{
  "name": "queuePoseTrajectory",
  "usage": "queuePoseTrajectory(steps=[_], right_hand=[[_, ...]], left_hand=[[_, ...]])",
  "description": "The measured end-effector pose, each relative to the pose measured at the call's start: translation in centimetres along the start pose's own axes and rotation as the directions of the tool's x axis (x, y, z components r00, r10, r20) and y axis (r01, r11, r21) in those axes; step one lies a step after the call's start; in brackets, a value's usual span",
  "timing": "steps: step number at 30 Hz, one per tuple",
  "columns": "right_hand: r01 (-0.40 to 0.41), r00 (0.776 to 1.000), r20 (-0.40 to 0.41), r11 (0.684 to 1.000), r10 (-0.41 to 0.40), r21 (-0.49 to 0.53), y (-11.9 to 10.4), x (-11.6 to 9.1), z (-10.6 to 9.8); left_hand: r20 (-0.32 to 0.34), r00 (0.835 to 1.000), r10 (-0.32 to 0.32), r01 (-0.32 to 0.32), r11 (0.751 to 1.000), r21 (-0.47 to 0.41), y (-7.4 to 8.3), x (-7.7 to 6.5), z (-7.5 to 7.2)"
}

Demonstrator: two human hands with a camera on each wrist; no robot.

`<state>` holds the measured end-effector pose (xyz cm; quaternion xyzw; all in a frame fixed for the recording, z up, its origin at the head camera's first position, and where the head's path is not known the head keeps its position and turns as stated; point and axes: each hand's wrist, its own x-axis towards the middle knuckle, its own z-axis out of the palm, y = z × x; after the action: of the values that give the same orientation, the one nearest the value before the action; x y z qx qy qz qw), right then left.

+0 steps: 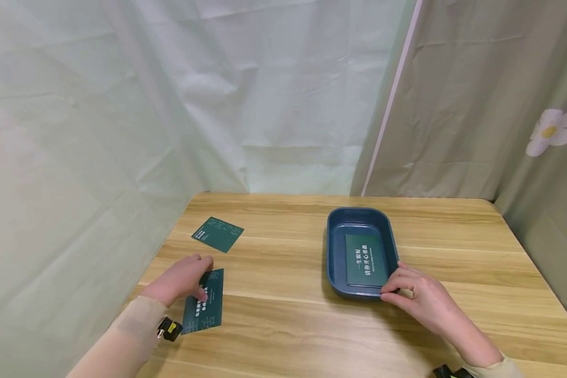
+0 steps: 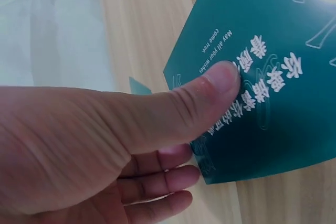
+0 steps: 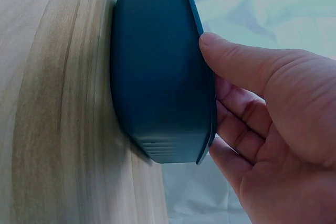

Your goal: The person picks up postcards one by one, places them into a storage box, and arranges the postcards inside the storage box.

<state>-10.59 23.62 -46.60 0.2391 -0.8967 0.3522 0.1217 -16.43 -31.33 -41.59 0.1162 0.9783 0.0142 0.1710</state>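
Note:
My left hand pinches a dark green card with white lettering, thumb on its printed face and the other fingers behind its edge. In the head view this card is at the table's left side. My right hand grips the near right corner of a blue rectangular tray by its rim, thumb on the outer side as the right wrist view of the tray shows. Inside the tray lies another green card with white characters, flat on the bottom.
A further green card lies on the wooden table beyond my left hand, near the left edge. Pale curtains hang behind the table and along both sides.

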Motion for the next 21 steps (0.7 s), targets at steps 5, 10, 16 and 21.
queuePoseTrajectory(steps=[5,10,16,21], right_hand=[[-0.003,1.0,0.003,1.0,0.003,-0.002,0.0,0.0,0.0],[-0.021,1.0,0.018,1.0,0.021,0.0,-0.1,0.2,-0.1],[-0.041,0.999,0.026,0.999,0.041,0.005,-0.2,0.2,-0.3],[-0.023,1.0,0.021,1.0,0.023,0.0,-0.2,0.1,-0.2]], left_hand=[[0.003,1.0,0.007,-0.007,1.0,0.002,-0.2,0.2,0.1],[0.015,1.0,-0.017,0.017,0.999,-0.036,-0.7,0.4,0.0],[0.024,0.999,-0.048,0.05,0.996,-0.077,-1.2,0.3,0.3],[-0.006,1.0,-0.027,0.027,0.996,-0.081,-1.3,0.1,0.4]])
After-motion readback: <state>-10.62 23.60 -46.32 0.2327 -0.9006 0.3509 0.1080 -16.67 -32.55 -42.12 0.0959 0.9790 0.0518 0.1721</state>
